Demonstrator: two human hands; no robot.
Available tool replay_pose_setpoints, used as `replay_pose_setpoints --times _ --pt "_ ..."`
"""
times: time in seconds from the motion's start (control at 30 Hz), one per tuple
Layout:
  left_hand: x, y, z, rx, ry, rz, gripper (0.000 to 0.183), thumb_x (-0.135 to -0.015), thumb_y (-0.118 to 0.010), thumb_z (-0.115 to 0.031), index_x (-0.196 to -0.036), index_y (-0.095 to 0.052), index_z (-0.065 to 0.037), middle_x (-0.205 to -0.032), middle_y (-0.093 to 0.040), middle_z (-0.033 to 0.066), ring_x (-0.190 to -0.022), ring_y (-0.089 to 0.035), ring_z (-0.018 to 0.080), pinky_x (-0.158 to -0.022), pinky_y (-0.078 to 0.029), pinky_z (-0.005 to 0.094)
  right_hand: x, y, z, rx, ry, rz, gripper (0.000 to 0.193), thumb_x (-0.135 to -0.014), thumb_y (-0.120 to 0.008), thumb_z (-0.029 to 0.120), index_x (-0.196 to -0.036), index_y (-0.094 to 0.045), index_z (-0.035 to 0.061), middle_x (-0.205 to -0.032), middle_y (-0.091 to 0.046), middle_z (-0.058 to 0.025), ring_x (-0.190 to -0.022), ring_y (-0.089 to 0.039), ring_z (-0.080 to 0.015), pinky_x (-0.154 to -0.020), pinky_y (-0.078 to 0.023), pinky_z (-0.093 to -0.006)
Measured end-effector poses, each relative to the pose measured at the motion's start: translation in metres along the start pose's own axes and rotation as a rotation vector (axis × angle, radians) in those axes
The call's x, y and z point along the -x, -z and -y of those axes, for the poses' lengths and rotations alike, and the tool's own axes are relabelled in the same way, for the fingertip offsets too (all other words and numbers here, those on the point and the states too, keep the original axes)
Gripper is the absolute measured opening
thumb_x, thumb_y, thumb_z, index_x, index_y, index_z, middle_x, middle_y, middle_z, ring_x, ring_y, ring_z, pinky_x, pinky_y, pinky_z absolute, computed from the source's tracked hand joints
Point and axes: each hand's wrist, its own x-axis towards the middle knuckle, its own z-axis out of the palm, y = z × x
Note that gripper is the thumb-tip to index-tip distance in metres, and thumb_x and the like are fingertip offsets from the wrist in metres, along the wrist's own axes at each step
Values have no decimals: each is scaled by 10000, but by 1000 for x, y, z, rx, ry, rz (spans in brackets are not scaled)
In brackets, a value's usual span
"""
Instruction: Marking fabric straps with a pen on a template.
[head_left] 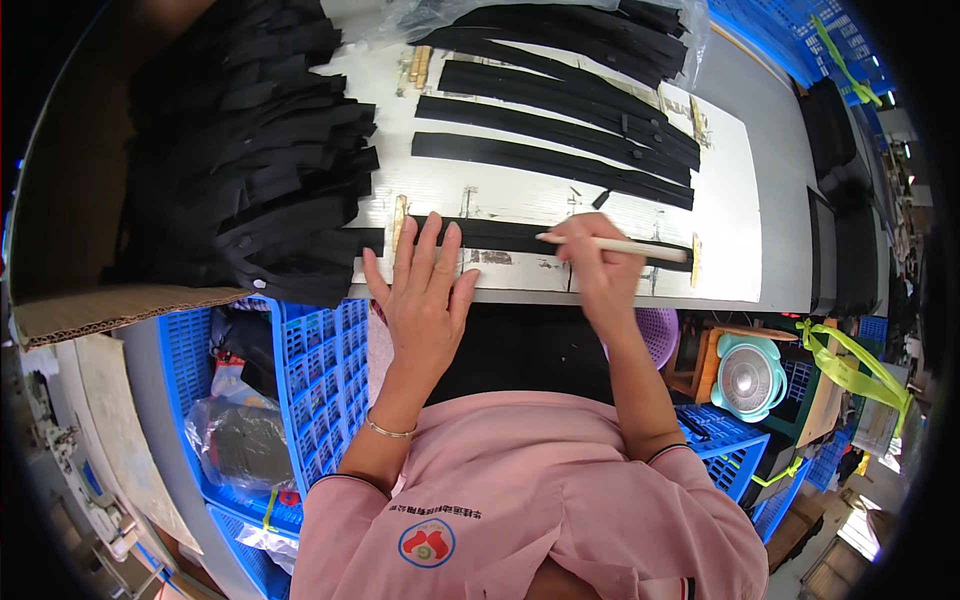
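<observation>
A long black fabric strip [500, 235] lies across the near part of a white board [735, 200]. My left hand [420, 300] rests flat on the strip's left part, fingers spread. In my right hand [600, 285] is a pale, pencil-like marking stick [650, 248], its tip touching or just over the middle of the strip. That hand is slightly blurred. Just beyond it lies a small black piece [601, 199]. Farther back, several more black strips [540, 160] are laid side by side on the board.
A big heap of black strips [260, 150] fills the left side, by a cardboard box [130, 315]. Clear plastic [400, 18] lies at the back. Blue crates [325, 380] stand below the table edge at left, with a turquoise fan-like object [748, 378] at lower right.
</observation>
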Motion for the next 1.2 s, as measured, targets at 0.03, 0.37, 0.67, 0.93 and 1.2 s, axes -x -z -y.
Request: replay_pose_setpoints --times 0.03,0.37,0.67,0.93,1.2 --pt "-1 0 0 -6 -2 -2 532 -963 -701 -212 -1471 -578 -113 -1542 -527 82 -1487 -407 303 -1220 -86 603 0 12 -1 35 -13 -68 226 -1014 -599 143 -897 -729 -1 -737 -669 -41 -638 -566 -78 -579 -442 -253" --pt "-3 1 0 -44 -27 25 544 -963 -712 -264 -1464 -578 -99 -1547 -519 92 -1497 -394 315 -1214 -81 632 -3 30 -22 100 28 -109 193 -1018 -605 106 -917 -708 -23 -695 -620 -22 -621 -520 -69 -564 -403 -250" --pt "-16 0 -38 77 -65 -15 539 -947 -724 -230 -1446 -588 -80 -1527 -527 119 -1450 -437 327 -1223 -151 594 -2 30 -23 181 48 -84 208 -1030 -599 124 -939 -719 -20 -726 -642 -29 -635 -550 -67 -578 -414 -236" --pt "-39 -33 -66 356 -131 -106 173 -840 -787 -53 -1012 -774 -61 -1045 -703 52 -1002 -623 248 -898 -428 391 0 28 -22 171 32 -138 206 -998 -630 133 -872 -705 -11 -703 -657 -68 -590 -588 -120 -557 -450 -290" --pt "-46 -38 -64 347 -127 -125 145 -823 -808 -69 -963 -767 -73 -1034 -701 39 -987 -625 240 -891 -428 376 -2 36 -28 116 21 -29 255 -1025 -592 133 -856 -703 -23 -668 -615 -20 -609 -527 -68 -560 -417 -247"
